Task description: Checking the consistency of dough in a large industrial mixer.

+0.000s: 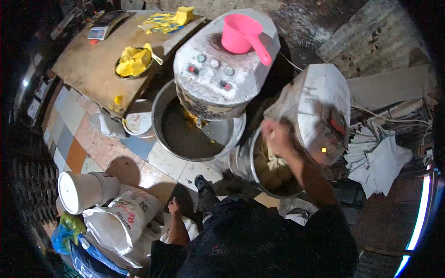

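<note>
Bakery-type wkshp, w/ 2 lg mixers [215, 72], metal bowls [174, 134], doughy mix [274, 163] & white sack [116, 224].

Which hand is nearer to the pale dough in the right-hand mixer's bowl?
Right. The right hand, blurred, is right at the pale dough; whether it touches is unclear. The left hand is well off to the left, near a white sack.

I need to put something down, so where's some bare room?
The wooden tabletop looks bare left of the yellow lumps. Floor tiles also show bare between the white bucket and left mixing bowl. Lower left is crowded with a sack and green bag.
</note>
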A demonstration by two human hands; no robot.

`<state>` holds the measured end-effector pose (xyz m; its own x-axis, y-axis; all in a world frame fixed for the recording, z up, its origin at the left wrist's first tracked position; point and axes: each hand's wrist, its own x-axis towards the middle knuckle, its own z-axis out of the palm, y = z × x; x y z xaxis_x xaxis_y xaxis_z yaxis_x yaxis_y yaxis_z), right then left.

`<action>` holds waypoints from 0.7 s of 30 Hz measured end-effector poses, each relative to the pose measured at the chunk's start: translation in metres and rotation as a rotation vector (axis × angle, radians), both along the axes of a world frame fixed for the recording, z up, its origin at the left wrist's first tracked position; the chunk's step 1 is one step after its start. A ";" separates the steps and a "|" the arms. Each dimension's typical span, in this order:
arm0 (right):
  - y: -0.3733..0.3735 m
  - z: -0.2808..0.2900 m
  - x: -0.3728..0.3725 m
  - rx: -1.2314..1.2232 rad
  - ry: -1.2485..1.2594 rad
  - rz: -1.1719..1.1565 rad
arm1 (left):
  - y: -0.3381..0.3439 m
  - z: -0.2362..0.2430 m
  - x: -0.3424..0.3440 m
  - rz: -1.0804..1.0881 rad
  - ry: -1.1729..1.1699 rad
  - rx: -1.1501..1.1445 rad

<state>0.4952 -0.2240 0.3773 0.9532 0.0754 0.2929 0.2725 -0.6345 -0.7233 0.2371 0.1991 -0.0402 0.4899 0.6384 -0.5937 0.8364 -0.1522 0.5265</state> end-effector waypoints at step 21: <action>-0.146 -0.143 -0.331 1.476 0.766 -0.410 | -0.387 0.307 -0.018 -1.082 -0.717 -0.387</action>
<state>0.1642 -0.3702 0.2341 0.7851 -0.0855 -0.6134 -0.3869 0.7057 -0.5936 0.2187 -0.1876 0.2665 0.9108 -0.4098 -0.0500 -0.0816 -0.2975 0.9512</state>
